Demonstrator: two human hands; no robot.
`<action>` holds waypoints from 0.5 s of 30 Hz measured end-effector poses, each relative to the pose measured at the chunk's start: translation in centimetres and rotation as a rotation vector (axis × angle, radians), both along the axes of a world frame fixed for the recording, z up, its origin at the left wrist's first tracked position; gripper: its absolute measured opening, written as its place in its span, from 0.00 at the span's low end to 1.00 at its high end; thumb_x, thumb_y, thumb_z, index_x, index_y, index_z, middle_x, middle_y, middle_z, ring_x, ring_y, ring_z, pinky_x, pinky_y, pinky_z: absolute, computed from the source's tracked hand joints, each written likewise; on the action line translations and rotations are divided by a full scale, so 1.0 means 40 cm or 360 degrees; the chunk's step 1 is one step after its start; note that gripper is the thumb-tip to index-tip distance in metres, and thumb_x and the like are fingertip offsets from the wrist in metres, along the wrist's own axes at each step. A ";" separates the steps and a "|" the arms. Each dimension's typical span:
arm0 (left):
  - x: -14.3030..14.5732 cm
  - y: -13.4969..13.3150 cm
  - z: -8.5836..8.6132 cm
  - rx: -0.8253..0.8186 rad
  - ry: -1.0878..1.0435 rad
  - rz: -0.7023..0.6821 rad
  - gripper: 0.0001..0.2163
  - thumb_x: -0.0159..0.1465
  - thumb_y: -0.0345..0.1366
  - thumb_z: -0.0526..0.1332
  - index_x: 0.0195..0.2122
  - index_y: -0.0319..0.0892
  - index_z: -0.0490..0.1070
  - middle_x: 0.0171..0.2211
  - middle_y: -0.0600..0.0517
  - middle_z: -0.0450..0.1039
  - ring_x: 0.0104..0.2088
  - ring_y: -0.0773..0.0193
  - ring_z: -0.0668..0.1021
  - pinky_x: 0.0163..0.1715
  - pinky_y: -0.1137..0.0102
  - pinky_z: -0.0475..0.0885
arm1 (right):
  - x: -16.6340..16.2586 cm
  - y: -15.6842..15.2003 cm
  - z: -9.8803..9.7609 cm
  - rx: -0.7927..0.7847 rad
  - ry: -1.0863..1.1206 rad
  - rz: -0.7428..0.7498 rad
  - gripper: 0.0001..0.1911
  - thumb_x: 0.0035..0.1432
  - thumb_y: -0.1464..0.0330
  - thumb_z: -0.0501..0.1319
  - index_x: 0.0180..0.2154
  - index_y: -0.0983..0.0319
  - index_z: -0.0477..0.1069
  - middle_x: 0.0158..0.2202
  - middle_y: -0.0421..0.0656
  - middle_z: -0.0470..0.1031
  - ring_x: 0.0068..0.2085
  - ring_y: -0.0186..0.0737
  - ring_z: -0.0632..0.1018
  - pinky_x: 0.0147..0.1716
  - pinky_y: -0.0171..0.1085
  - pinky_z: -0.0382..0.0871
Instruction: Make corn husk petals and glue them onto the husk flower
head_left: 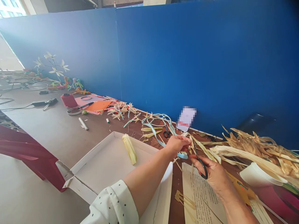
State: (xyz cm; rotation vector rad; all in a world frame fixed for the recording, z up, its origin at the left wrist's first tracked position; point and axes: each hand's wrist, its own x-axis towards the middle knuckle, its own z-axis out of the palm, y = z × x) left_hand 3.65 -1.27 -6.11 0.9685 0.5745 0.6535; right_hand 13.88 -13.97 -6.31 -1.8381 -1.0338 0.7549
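My right hand (213, 174) is closed around the handles of black scissors (203, 169), whose blades point up and away from me. The blades are close to the fingertips of my left hand (178, 145), which pinches a small pale piece of corn husk (191, 142). Whether the blades touch the piece I cannot tell. Below my left hand runs a light blue ribbon (182, 155). Long strips of dried corn husk (206, 149) lie just beyond my right hand. A rolled yellow-green husk bundle (129, 150) rests in a white box lid (93, 165) to the left.
A heap of dried husks (259, 149) and a white cup (261, 174) stand at right. Printed paper (198, 196) lies under my right hand. Small scissors (167, 133), a phone (186, 118) and a red thread spool (68, 100) lie toward the blue partition (187, 56).
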 end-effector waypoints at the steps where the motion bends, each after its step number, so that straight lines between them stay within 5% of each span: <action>1: -0.001 0.000 0.001 0.0000 0.0002 0.0004 0.09 0.51 0.36 0.66 0.25 0.35 0.70 0.24 0.52 0.69 0.25 0.74 0.70 0.24 0.77 0.62 | -0.001 0.000 0.000 0.0006 0.0014 0.0002 0.19 0.45 0.56 0.65 0.37 0.60 0.77 0.18 0.35 0.59 0.23 0.33 0.60 0.23 0.34 0.56; 15: -0.009 -0.008 0.011 0.0077 0.0069 -0.0069 0.06 0.53 0.32 0.64 0.25 0.36 0.69 0.24 0.53 0.68 0.23 0.75 0.67 0.25 0.76 0.64 | -0.006 -0.007 -0.001 0.0064 0.0247 0.0025 0.23 0.46 0.53 0.66 0.41 0.61 0.76 0.18 0.35 0.61 0.22 0.33 0.61 0.21 0.34 0.51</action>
